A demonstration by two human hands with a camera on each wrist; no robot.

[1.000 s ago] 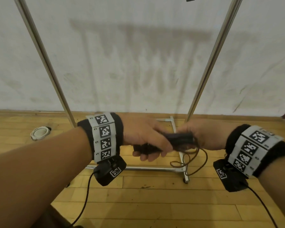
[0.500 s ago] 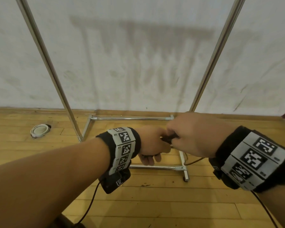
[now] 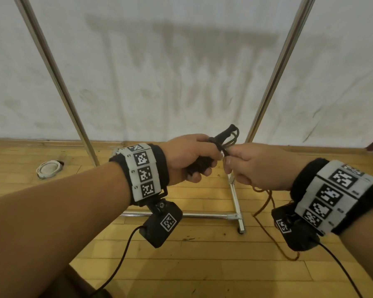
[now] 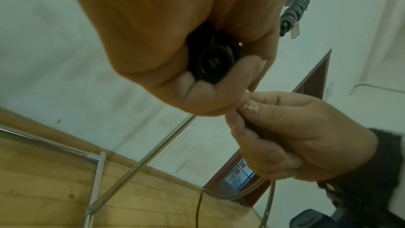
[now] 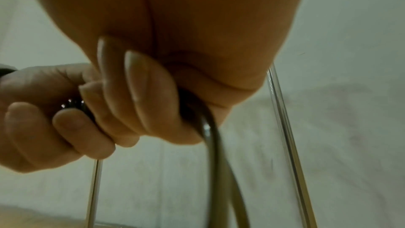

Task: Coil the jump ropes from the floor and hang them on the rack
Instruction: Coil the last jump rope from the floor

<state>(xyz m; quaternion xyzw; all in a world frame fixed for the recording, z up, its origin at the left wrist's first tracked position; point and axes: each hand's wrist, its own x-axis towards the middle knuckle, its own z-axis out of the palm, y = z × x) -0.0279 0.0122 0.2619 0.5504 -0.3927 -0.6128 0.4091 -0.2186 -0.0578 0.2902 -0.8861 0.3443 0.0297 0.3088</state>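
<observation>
My left hand grips the black jump rope handles, which point up and to the right in front of the rack; their round ends show under my curled fingers in the left wrist view. My right hand pinches the brown rope just right of the handles, and the rope runs through its fist and hangs down to the floor. Several loops of rope lie against the handles. The chrome rack stands against the wall, and other ropes hang from it above.
The rack's base bars lie on the wooden floor below my hands. A white coiled thing lies on the floor at the left by the wall. A dark red door frame is at the right.
Both hands have risen and drawn slightly apart. The handles now point up from my left hand, and my right hand has shifted from over the handles to pinching the rope beside them.
</observation>
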